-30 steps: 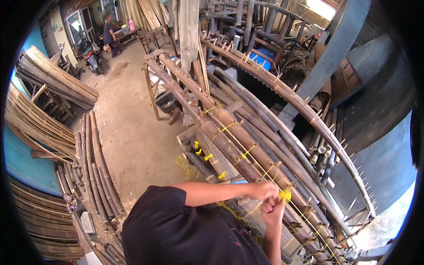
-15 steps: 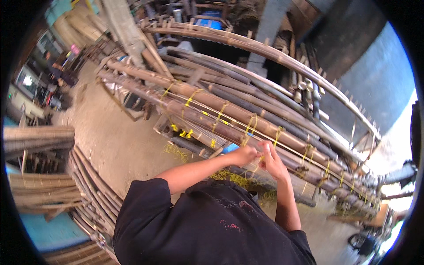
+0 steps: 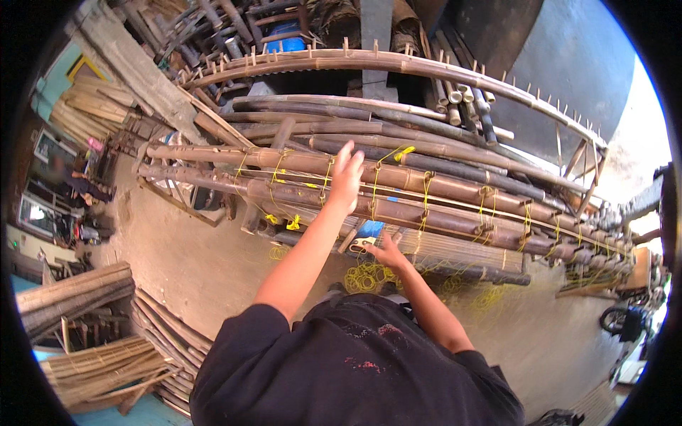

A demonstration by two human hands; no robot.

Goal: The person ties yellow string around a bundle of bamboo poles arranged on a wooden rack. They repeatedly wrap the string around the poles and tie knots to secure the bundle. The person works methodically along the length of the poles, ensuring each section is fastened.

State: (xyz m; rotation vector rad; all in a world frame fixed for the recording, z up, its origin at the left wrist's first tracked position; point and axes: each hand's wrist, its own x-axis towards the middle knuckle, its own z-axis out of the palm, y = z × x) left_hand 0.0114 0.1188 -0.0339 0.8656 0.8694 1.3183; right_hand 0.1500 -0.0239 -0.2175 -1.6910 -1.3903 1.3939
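Note:
Two long brown bamboo poles lie side by side across the frame, the far pole [image 3: 447, 183] and the near pole [image 3: 334, 202], bound at intervals with yellow twine [image 3: 426, 193]. My left hand [image 3: 347, 176] is over the far pole, fingers stretched out and nothing visible in them. Lower down, my right hand [image 3: 387, 252] has its thumb and fingers apart beside a flat blue thing with a pale handle-like end [image 3: 364, 243]. Whether it touches that thing I cannot tell. A yellow twine knot [image 3: 403, 153] stands up on the far pole.
Loose yellow twine [image 3: 368, 277] lies in a tangle below the poles. Slatted bamboo [image 3: 462, 250] sits under them. Behind are stacked poles [image 3: 426, 145] and a curved pole with pegs [image 3: 398, 62]. A bamboo stack [image 3: 170, 341] stands left; a person [image 3: 78, 181] is far left.
My hands, together at the twine before, have come apart. The left has moved up over the far pole, the right down toward the blue thing. The view has turned.

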